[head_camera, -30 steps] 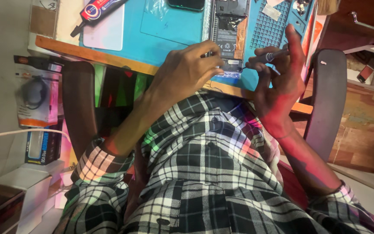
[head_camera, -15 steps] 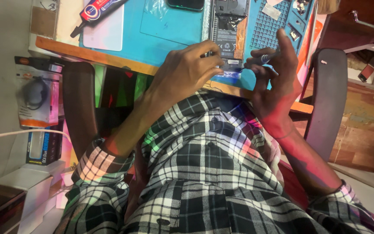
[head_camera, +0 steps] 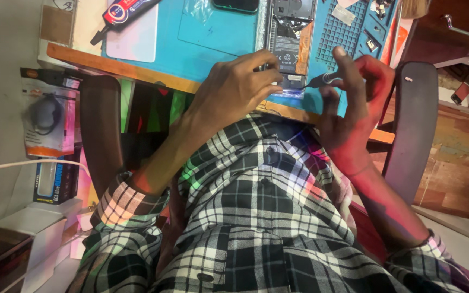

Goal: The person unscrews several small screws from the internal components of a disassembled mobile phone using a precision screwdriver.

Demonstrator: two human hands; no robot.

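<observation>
An opened phone (head_camera: 287, 40), its back cover off and its dark inner boards exposed, is seen lying on a blue work mat (head_camera: 202, 38) at the near edge of a wooden desk (head_camera: 120, 68). The lower end of the phone is pinned by the left hand (head_camera: 234, 92), whose curled fingers (head_camera: 267, 73) are pressed onto it. A thin dark tool (head_camera: 321, 80) (a screwdriver or a pick; which cannot be told) is pinched between thumb and fingers of the right hand (head_camera: 354, 103), with the forefinger raised straight, and its tip is pointed at the bottom edge of the phone. The right hand is tinted red by coloured light. Further back on the mat a dark phone (head_camera: 235, 5) is laid, and a tube of glue (head_camera: 126, 12) is set at the left beside a pale pad (head_camera: 131, 40). A gridded parts tray (head_camera: 348, 32) is found just right of the opened phone
</observation>
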